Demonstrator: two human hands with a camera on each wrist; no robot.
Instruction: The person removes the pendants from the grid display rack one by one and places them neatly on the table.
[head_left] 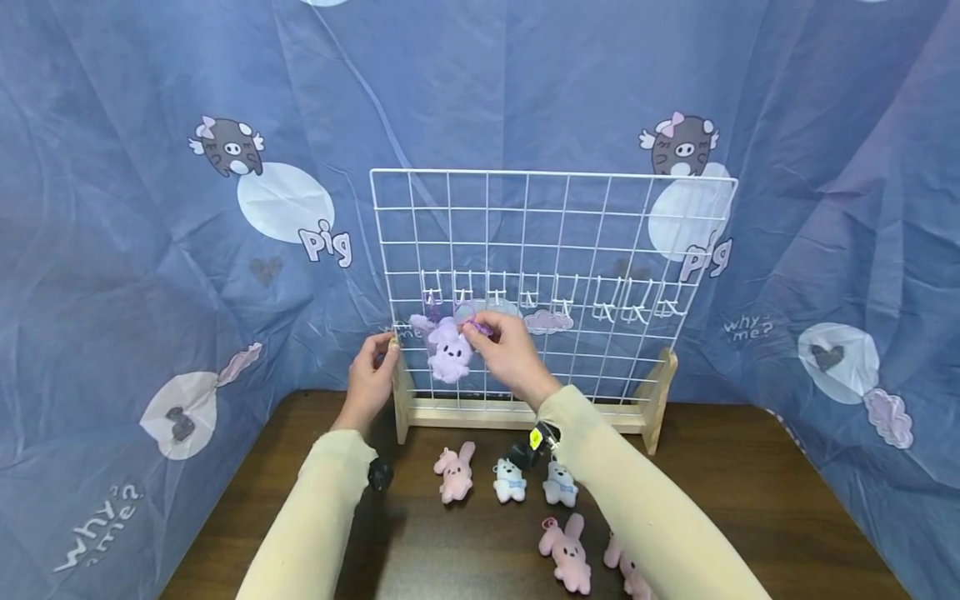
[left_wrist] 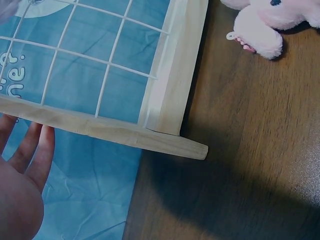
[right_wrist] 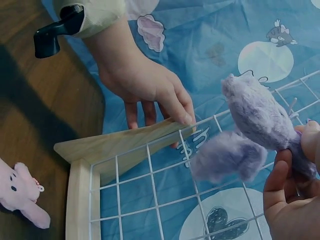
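My right hand (head_left: 512, 350) pinches a purple plush rabbit keychain (head_left: 450, 352) near its purple strap, in front of the white wire grid (head_left: 600, 225). A second purple plush (right_wrist: 227, 157) is just behind it at the grid, partly hidden in the head view. White hooks (head_left: 528, 298) hang in a row across the grid, the left ones close to the held rabbit. My left hand (head_left: 371, 372) grips the top of the left wooden post (head_left: 402, 392), with the thumb in front and fingers behind.
On the brown table (head_left: 435, 558) lie a pink plush rabbit (head_left: 455, 475), two white plush bears (head_left: 510, 481) with blue bows, and more pink rabbits (head_left: 570, 558) nearer me. My right sleeve (head_left: 645, 500) covers part of one. A blue printed cloth (head_left: 525, 83) hangs behind the rack.
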